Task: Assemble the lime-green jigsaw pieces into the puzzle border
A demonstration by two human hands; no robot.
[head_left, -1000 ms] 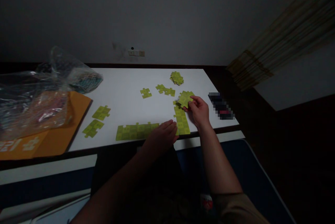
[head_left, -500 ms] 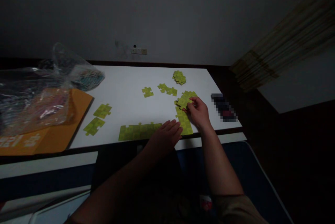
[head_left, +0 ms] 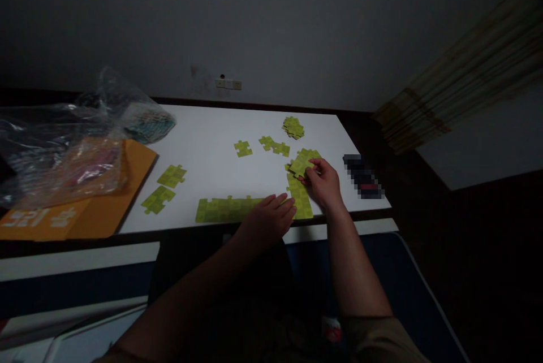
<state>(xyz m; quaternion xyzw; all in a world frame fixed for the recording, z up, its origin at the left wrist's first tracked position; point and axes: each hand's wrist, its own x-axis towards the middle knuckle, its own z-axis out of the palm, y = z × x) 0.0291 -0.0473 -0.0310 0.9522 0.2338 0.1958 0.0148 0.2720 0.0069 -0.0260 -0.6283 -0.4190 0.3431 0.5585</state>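
right hand point(head_left: 324, 185): pinching puzzle chunk point(head_left: 302, 161) by its near edge, at table point(head_left: 203, 148) right | left hand point(head_left: 267, 219): flat, fingers loose, on puzzle strip point(head_left: 227, 208) | chunk looks light, bendy, may fall apart

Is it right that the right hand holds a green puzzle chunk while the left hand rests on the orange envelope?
Not quite. In the head view the left hand rests on the joined puzzle strip, not the orange envelope. The right hand does hold a green puzzle chunk.

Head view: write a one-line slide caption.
Right hand holds green puzzle pieces above the assembled strip; left hand rests on it, on a white table.
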